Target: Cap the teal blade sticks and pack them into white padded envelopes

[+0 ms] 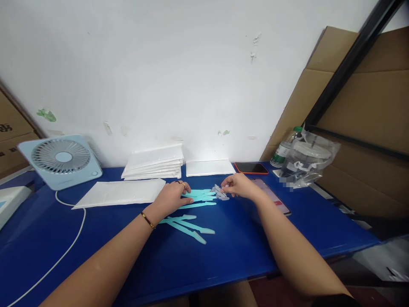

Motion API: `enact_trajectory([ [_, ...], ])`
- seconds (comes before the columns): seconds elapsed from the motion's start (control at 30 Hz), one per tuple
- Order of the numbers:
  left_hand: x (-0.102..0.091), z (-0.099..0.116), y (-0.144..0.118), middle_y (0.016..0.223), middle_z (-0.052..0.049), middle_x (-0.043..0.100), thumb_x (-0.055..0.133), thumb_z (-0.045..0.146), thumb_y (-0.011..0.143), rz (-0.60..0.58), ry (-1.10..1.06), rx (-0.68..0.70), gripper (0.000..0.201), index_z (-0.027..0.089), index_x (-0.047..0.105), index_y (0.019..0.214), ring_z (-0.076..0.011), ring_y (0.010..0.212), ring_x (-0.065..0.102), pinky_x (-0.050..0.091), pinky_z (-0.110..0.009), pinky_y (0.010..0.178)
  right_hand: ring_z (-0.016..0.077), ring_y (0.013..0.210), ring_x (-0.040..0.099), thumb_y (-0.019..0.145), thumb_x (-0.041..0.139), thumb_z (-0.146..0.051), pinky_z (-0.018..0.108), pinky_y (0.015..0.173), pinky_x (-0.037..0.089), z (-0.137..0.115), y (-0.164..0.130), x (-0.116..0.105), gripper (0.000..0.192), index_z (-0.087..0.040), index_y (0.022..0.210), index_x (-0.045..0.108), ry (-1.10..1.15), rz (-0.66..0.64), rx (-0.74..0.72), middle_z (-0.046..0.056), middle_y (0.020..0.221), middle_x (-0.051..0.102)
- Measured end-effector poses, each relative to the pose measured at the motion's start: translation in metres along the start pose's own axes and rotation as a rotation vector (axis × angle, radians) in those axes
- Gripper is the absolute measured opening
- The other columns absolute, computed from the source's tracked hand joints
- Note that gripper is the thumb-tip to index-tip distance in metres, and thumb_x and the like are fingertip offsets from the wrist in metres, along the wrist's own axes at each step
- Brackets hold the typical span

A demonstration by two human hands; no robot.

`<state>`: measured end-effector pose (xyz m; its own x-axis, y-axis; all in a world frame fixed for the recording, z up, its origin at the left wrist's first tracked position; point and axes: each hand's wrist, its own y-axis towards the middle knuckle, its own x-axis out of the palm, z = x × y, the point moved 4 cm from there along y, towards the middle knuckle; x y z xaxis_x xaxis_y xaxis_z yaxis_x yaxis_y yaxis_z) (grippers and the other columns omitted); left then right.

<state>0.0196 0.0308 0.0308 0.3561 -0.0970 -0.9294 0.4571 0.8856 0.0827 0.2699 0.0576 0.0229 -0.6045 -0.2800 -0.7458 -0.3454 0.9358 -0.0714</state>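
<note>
Several teal eyebrow razors [200, 195] lie in a bunch on the blue table, their far ends pointing right. My left hand [174, 197] is curled over the handles of this bunch, thumb and fingers on either side; the palm hides the handle ends. Touching the bunch's right end is a small pile of pale translucent caps [220, 192]. At the pile's right edge, my right hand [238, 186] has its fingertips pinched together on a cap. Closer to me, a few more teal razors with pale covered tips [200, 231] lie fanned out.
White padded envelopes [153, 164] are stacked by the wall; one envelope [118, 192] lies left of my left hand. A blue fan [64, 160] with a white cable stands left. Phones [252, 167], a water bottle [284, 149] and a bagged cup [308, 157] are right.
</note>
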Motion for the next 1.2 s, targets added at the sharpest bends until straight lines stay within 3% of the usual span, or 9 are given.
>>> enact_trajectory([
  [0.1, -0.006, 0.000, -0.013, 0.085, -0.002, 0.063, 0.060, 0.047, 0.069, -0.154, 0.014, 0.037, 0.028, 0.022, 0.064, 0.083, -0.0170, 0.073, 0.057, 0.038, -0.025, 0.060, 0.0100, 0.043, 0.054, 0.073, 0.062, -0.041, 0.021, 0.046, 0.041, -0.006, -0.001, -0.001, 0.029, -0.015, 0.081, 0.069, -0.042, 0.045, -0.057, 0.002, 0.059, 0.064],
  [0.23, -0.009, -0.003, -0.028, 0.074, 0.000, 0.065, 0.063, 0.033, 0.065, -0.366, 0.025, 0.008, 0.011, 0.023, 0.066, 0.067, -0.0153, 0.065, 0.057, 0.036, -0.023, 0.055, 0.0094, 0.043, 0.053, 0.077, 0.057, -0.045, 0.021, 0.046, 0.041, -0.023, -0.008, 0.009, 0.033, -0.015, 0.081, 0.069, 0.008, -0.019, -0.141, 0.002, 0.061, 0.064],
  [0.43, -0.008, 0.021, -0.019, 0.069, 0.001, 0.064, 0.052, 0.031, 0.077, -0.227, -0.039, 0.051, 0.014, 0.022, 0.063, 0.072, -0.0133, 0.062, 0.055, 0.034, -0.023, 0.053, 0.0094, 0.046, 0.056, 0.072, 0.063, -0.047, 0.019, 0.047, 0.042, -0.060, -0.019, 0.041, 0.036, -0.016, 0.089, 0.068, 0.078, -0.212, -0.236, 0.000, 0.062, 0.063],
  [0.53, -0.002, 0.030, -0.010, 0.065, 0.001, 0.062, 0.049, 0.031, 0.080, -0.166, -0.050, 0.099, 0.016, 0.021, 0.061, 0.076, -0.0126, 0.059, 0.054, 0.033, -0.023, 0.053, 0.0095, 0.047, 0.058, 0.076, 0.059, -0.045, 0.018, 0.046, 0.041, -0.061, -0.019, 0.042, 0.031, -0.016, 0.081, 0.067, 0.097, -0.236, -0.243, 0.000, 0.061, 0.063],
  [0.67, 0.006, 0.022, 0.002, 0.068, 0.000, 0.062, 0.046, 0.032, 0.083, -0.103, -0.033, 0.094, 0.020, 0.020, 0.060, 0.077, -0.0133, 0.063, 0.055, 0.036, -0.023, 0.057, 0.0102, 0.044, 0.055, 0.077, 0.057, -0.046, 0.019, 0.042, 0.039, -0.033, -0.009, 0.022, 0.033, -0.014, 0.081, 0.067, 0.117, -0.138, -0.139, 0.000, 0.054, 0.060],
  [0.8, 0.002, 0.017, 0.003, 0.085, 0.000, 0.064, 0.054, 0.037, 0.079, -0.038, -0.005, 0.098, 0.021, 0.023, 0.061, 0.094, -0.0159, 0.077, 0.057, 0.038, -0.024, 0.064, 0.0110, 0.050, 0.056, 0.075, 0.061, -0.042, 0.021, 0.048, 0.040, -0.009, 0.002, 0.004, 0.030, -0.013, 0.082, 0.069, -0.027, 0.034, -0.084, 0.003, 0.060, 0.064],
  [0.93, 0.001, 0.027, -0.013, 0.086, 0.002, 0.064, 0.062, 0.041, 0.074, -0.212, -0.042, 0.232, 0.019, 0.026, 0.067, 0.085, -0.0145, 0.076, 0.057, 0.037, -0.023, 0.064, 0.0137, 0.067, 0.059, 0.077, 0.058, -0.033, 0.022, 0.059, 0.042, -0.013, 0.000, -0.004, 0.022, -0.016, 0.084, 0.071, -0.076, 0.204, -0.151, 0.005, 0.081, 0.069],
  [1.07, 0.010, 0.033, -0.024, 0.071, 0.002, 0.064, 0.064, 0.037, 0.073, -0.392, -0.076, 0.260, 0.013, 0.024, 0.068, 0.073, -0.0121, 0.063, 0.055, 0.036, -0.023, 0.056, 0.0121, 0.060, 0.056, 0.077, 0.058, -0.037, 0.021, 0.054, 0.040, -0.032, -0.012, 0.006, 0.026, -0.016, 0.083, 0.071, -0.016, -0.003, -0.226, 0.004, 0.074, 0.068],
  [1.2, 0.015, 0.033, -0.020, 0.073, 0.001, 0.065, 0.057, 0.031, 0.078, -0.270, -0.003, 0.240, 0.014, 0.022, 0.066, 0.070, -0.0135, 0.067, 0.056, 0.036, -0.024, 0.060, 0.0114, 0.057, 0.054, 0.068, 0.067, -0.042, 0.020, 0.051, 0.037, -0.056, -0.025, 0.028, 0.027, -0.017, 0.079, 0.072, -0.084, -0.259, -0.322, 0.001, 0.066, 0.065],
])
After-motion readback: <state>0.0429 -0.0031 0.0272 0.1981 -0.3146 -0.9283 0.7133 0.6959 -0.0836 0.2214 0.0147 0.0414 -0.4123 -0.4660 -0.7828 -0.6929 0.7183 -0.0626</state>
